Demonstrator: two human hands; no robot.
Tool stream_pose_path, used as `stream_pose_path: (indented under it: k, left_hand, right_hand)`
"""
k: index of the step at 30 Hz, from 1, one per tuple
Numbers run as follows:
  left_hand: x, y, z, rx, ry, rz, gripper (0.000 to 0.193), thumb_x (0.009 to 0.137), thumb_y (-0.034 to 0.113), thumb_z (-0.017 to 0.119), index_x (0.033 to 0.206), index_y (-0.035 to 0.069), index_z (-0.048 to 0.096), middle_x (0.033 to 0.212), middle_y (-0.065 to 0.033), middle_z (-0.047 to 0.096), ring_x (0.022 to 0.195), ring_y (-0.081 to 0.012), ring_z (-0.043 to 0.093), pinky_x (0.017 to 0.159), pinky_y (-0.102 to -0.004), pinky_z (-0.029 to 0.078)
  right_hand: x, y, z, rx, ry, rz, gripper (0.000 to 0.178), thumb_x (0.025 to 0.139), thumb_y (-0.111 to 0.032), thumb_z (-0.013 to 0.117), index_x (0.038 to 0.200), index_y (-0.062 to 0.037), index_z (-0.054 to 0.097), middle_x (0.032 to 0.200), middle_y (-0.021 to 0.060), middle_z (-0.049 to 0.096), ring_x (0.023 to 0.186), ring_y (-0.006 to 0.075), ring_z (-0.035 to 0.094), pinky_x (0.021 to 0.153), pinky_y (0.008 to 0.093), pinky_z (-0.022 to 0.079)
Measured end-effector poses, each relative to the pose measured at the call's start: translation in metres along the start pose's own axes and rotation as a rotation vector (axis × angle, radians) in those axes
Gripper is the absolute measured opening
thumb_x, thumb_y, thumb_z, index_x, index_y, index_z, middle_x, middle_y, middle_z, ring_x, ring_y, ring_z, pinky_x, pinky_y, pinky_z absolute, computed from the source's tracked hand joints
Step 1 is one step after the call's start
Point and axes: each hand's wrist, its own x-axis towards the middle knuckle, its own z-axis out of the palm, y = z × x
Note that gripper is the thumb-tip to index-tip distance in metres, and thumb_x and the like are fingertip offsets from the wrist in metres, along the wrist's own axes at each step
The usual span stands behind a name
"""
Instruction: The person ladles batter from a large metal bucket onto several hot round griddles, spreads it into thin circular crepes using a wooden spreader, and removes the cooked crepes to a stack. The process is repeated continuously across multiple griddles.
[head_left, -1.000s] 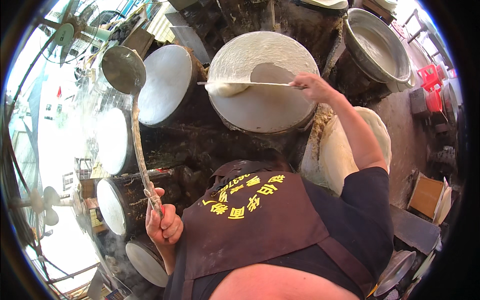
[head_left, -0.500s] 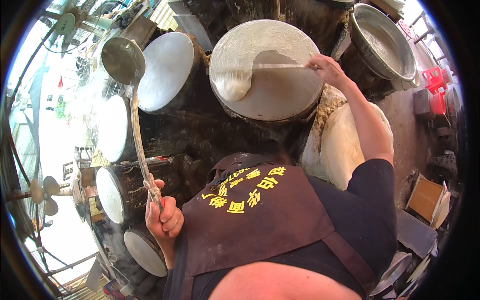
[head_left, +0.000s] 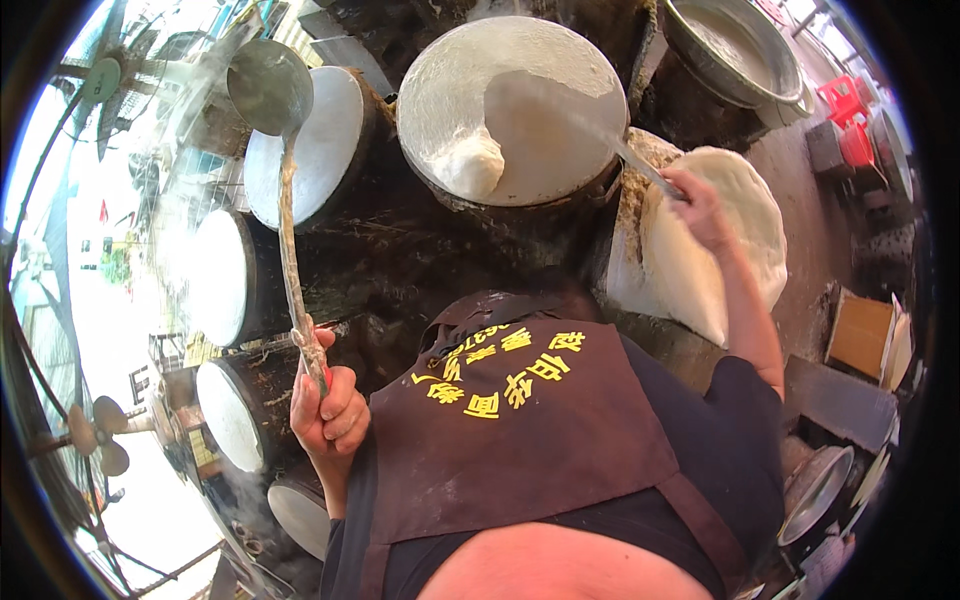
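Observation:
My left hand [head_left: 330, 405] is closed around the handle of a long ladle [head_left: 287, 225], held upright with its round metal bowl high beside a round lidded drum. In my right hand [head_left: 702, 215] is a long thin spatula [head_left: 645, 168], its far end blurred over a round griddle [head_left: 560, 130]. White batter coats the griddle's left and far parts; a darker scraped patch shows on its right. A soft white lump of batter [head_left: 470, 165] sits at the near left of that patch. Below my right hand, a large pale folded sheet [head_left: 735, 205] drapes beside the griddle.
Several more round pale-topped griddles or drums [head_left: 305, 150] line the left, with steam around them. A metal basin [head_left: 735, 45] of whitish liquid stands at the far right. Red stools [head_left: 850, 105], a fan [head_left: 100, 80], a box [head_left: 865, 335] and a metal bowl [head_left: 815, 490] surround the work area.
My right hand has drawn back right and nearer, so the spatula now slants off the griddle's right edge instead of lying across it. The ladle stays in my left hand; the whole view shifted slightly.

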Motion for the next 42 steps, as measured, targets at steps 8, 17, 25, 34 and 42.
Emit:
stream_pose_path:
  k: [8, 17, 25, 34, 42]
  left_hand:
    - [-0.002, 0.046, -0.014, 0.119, -0.114, -0.029, 0.057, 0.103, 0.022, 0.04, 0.15, 0.01, 0.009, 0.066, -0.0019, 0.036, 0.039, -0.0015, 0.029, 0.029, -0.0158, 0.029]
    - [-0.015, 0.074, -0.048, 0.008, -0.229, -0.19, 0.062, 0.101, 0.018, 0.042, 0.151, 0.015, 0.006, 0.065, -0.0017, 0.037, 0.04, -0.0033, 0.028, 0.029, -0.0155, 0.027]
    - [-0.011, 0.066, -0.039, 0.034, -0.296, -0.265, 0.06, 0.102, 0.02, 0.04, 0.151, 0.015, 0.007, 0.065, -0.0022, 0.037, 0.04, -0.003, 0.029, 0.029, -0.0153, 0.028]
    - [-0.003, 0.033, -0.012, 0.035, -0.242, -0.274, 0.059, 0.102, 0.02, 0.039, 0.151, 0.015, 0.006, 0.065, -0.0021, 0.036, 0.04, -0.0026, 0.027, 0.029, -0.0158, 0.027]
    - [0.007, 0.011, 0.008, 0.046, -0.255, -0.277, 0.06, 0.103, 0.021, 0.038, 0.151, 0.014, 0.003, 0.066, -0.0022, 0.037, 0.039, -0.0018, 0.028, 0.029, -0.0152, 0.028]
  right_hand:
    - [-0.021, -0.152, 0.274, 0.376, -0.026, 0.095, 0.048, 0.088, -0.01, 0.057, 0.133, -0.0022, 0.045, 0.115, 0.028, 0.058, 0.1, 0.0431, 0.058, 0.087, 0.0433, 0.048]
    - [-0.091, -0.139, 0.203, 0.333, 0.071, 0.476, 0.05, 0.089, -0.01, 0.053, 0.139, -0.0147, 0.046, 0.07, 0.0091, 0.06, 0.055, 0.0152, 0.055, 0.056, 0.0311, 0.049]
    - [-0.08, -0.132, 0.183, 0.225, 0.231, 0.411, 0.05, 0.088, -0.01, 0.055, 0.137, -0.0121, 0.046, 0.094, 0.0163, 0.065, 0.069, 0.0275, 0.064, 0.062, 0.0354, 0.053]
    - [-0.105, -0.09, 0.138, 0.011, 0.13, 0.236, 0.045, 0.086, -0.01, 0.058, 0.13, -0.0117, 0.053, 0.091, 0.0246, 0.064, 0.081, 0.0396, 0.063, 0.073, 0.0412, 0.051]
    - [-0.075, -0.078, 0.126, 0.06, 0.208, 0.187, 0.044, 0.088, -0.019, 0.059, 0.131, -0.012, 0.051, 0.092, 0.0238, 0.065, 0.087, 0.0407, 0.062, 0.078, 0.0457, 0.05]
